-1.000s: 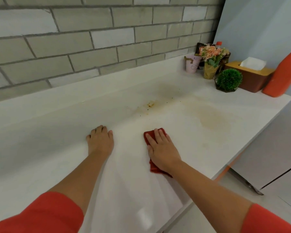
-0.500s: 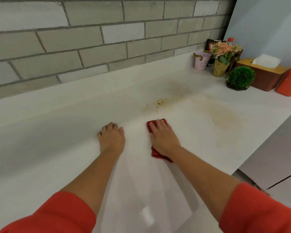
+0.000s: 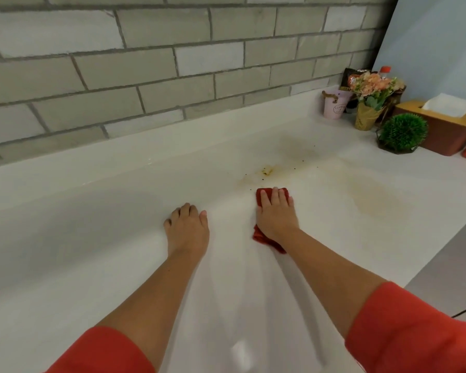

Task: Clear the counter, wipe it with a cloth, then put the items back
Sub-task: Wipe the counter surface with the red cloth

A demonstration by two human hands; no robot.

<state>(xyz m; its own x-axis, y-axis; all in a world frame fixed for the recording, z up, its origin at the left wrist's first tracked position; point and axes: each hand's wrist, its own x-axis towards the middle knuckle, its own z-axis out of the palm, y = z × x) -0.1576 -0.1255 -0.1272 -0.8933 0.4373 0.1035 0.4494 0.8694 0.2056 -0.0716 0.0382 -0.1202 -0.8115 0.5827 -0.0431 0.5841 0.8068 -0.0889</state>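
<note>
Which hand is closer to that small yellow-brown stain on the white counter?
Right. The right hand, pressing the red cloth, sits just short of the yellow-brown stain; the left hand rests farther left.

White counter [image 3: 92,238], yellowish-brown stains [image 3: 374,203] at 3 o'clock from the dark red cloth [image 3: 261,195]. Grey brick-pattern wall [image 3: 172,63], few paler bricks mixed in. Far off at 2 o'clock: pale pink pot [image 3: 334,110], green ball plant [image 3: 402,131], brown tissue box [image 3: 447,137], yellow top. Orange-red sleeves [image 3: 414,332].
</note>
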